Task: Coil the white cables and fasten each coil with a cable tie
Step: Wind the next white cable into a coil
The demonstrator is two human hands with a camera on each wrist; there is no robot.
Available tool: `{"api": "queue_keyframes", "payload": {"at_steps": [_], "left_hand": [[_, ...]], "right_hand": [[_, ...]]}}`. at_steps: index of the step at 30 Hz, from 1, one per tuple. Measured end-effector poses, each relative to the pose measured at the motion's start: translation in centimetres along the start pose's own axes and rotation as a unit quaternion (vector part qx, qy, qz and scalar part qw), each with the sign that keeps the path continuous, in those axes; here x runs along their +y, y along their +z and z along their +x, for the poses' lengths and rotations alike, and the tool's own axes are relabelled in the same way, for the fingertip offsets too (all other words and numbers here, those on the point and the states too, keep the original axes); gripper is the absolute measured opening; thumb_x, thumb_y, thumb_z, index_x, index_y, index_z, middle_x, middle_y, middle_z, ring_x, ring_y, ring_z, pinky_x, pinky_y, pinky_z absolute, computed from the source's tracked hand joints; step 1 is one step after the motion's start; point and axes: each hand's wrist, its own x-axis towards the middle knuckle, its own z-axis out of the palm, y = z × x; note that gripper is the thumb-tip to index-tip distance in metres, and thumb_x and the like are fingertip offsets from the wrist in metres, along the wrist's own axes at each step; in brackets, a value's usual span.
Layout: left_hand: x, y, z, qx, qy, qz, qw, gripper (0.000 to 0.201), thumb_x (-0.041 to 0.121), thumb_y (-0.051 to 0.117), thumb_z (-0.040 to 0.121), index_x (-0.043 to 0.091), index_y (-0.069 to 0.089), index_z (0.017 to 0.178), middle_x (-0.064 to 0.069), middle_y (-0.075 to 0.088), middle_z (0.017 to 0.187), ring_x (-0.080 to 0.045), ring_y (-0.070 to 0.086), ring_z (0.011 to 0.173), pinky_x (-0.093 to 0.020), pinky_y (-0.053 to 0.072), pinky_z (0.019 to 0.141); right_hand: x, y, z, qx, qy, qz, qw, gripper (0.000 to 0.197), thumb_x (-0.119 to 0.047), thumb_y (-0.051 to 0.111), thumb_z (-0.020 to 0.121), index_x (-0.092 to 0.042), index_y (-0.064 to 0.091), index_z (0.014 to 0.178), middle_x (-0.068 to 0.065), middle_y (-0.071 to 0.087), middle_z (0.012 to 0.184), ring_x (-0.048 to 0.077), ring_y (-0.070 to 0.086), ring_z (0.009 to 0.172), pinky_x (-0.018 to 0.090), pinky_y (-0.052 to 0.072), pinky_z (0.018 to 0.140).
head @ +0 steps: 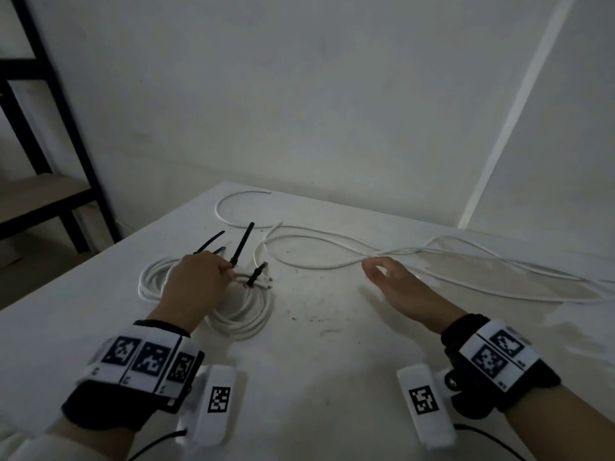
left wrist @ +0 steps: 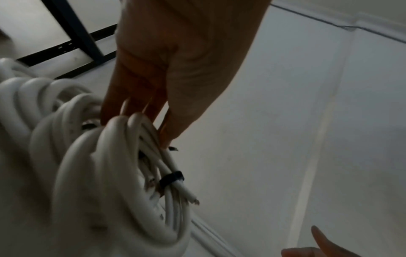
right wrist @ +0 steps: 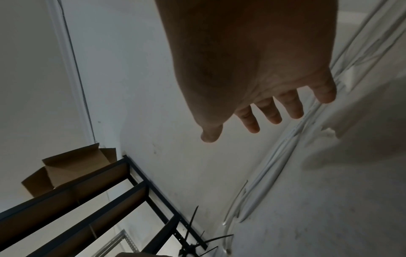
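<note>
A coiled white cable lies on the white table, bound by a black cable tie; the left wrist view shows the same coil and tie up close. My left hand rests on the coil and pinches several loose black cable ties, which fan upward. My right hand hovers open with its fingers spread, just short of the loose white cable, which runs in long loops to the right. In the right wrist view the fingers hold nothing.
A black metal shelf rack stands left of the table, with a cardboard box on it. A wall rises behind the table's far edge. A thinner white wire curves at the back of the table.
</note>
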Motion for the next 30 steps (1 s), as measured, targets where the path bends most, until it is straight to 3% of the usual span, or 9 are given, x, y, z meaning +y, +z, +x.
{"api": "queue_keyframes", "payload": {"at_steps": [3,6,11,14,18,23,25,27,30], "left_hand": [[1.0,-0.9,-0.7,0.016,-0.003,0.023,1.0,0.03,0.026,0.052,0.092,0.015,0.063,0.118,-0.009,0.058,0.125,-0.029,0.052,0.114,-0.033,0.039,0.087],[2.1,-1.3,-1.1,0.043,0.019,0.028,0.999,0.034,0.026,0.053,0.091,0.019,0.057,0.124,-0.006,0.059,0.124,-0.028,0.054,0.112,-0.033,0.04,0.088],[5.4,-0.7,-1.1,0.05,0.104,0.026,0.993,0.032,0.033,0.05,0.092,0.024,0.057,0.122,0.0,0.059,0.123,-0.02,0.054,0.113,-0.031,0.039,0.091],[7.8,0.0,-0.6,0.029,0.136,0.013,0.99,0.03,0.036,0.05,0.092,0.026,0.058,0.12,0.001,0.06,0.122,-0.019,0.055,0.112,-0.031,0.042,0.092],[10.6,2.0,0.2,-0.002,0.186,0.057,0.981,0.033,0.036,0.045,0.094,0.028,0.053,0.125,0.003,0.057,0.125,-0.017,0.051,0.115,-0.028,0.038,0.09],[13.6,5.4,1.4,-0.116,0.257,0.098,0.954,0.045,0.034,0.039,0.097,0.026,0.033,0.141,-0.004,0.045,0.137,-0.022,0.047,0.122,-0.034,0.039,0.096],[14.6,6.9,1.5,-0.16,0.277,0.08,0.944,0.053,0.03,0.036,0.099,0.026,0.015,0.148,-0.008,0.029,0.147,-0.028,0.043,0.126,-0.038,0.039,0.098],[15.4,8.1,1.6,-0.156,0.285,0.07,0.943,0.058,0.028,0.035,0.099,0.031,0.005,0.148,-0.008,0.014,0.153,-0.03,0.036,0.13,-0.039,0.037,0.099],[16.7,9.4,2.1,-0.152,0.279,0.03,0.948,0.054,0.029,0.036,0.099,0.03,0.013,0.147,-0.009,0.014,0.152,-0.031,0.034,0.132,-0.037,0.035,0.101]], "right_hand": [[1.2,-0.5,1.1,-0.006,0.012,-0.021,1.0,0.058,-0.055,0.043,0.088,-0.02,0.04,0.135,0.001,0.033,0.145,0.019,0.041,0.127,0.038,0.037,0.106],[2.3,-1.2,2.3,-0.011,0.023,-0.062,0.998,0.059,-0.047,0.051,0.088,-0.015,0.038,0.135,0.005,0.032,0.145,0.023,0.047,0.122,0.037,0.036,0.105],[2.8,-2.0,4.5,0.004,0.001,-0.155,0.988,0.049,-0.033,0.051,0.092,-0.012,0.039,0.135,0.006,0.033,0.146,0.021,0.034,0.133,0.027,0.026,0.105],[2.5,-2.1,5.7,-0.01,0.021,-0.212,0.977,0.049,-0.034,0.045,0.093,-0.017,0.034,0.138,0.005,0.035,0.146,0.024,0.032,0.134,0.035,0.027,0.109],[2.3,-2.1,6.9,-0.034,0.029,-0.308,0.95,0.047,-0.036,0.045,0.093,-0.021,0.035,0.136,0.007,0.04,0.139,0.027,0.035,0.128,0.039,0.03,0.103],[2.3,-2.8,6.7,-0.003,-0.04,-0.235,0.971,0.021,-0.019,0.045,0.092,-0.014,0.062,0.103,0.01,0.061,0.11,0.026,0.055,0.101,0.03,0.038,0.078],[2.1,-3.6,5.6,0.01,-0.062,-0.229,0.972,0.023,-0.02,0.042,0.094,-0.013,0.06,0.107,0.01,0.058,0.112,0.025,0.054,0.102,0.03,0.039,0.08],[1.9,-4.6,4.2,0.025,-0.088,-0.235,0.968,0.027,-0.023,0.04,0.096,-0.014,0.056,0.115,0.009,0.054,0.114,0.024,0.054,0.103,0.032,0.04,0.083],[1.5,-6.2,2.1,0.067,-0.124,-0.222,0.965,0.025,-0.027,0.043,0.096,-0.016,0.056,0.114,0.003,0.054,0.105,0.02,0.053,0.097,0.029,0.039,0.079]]}}
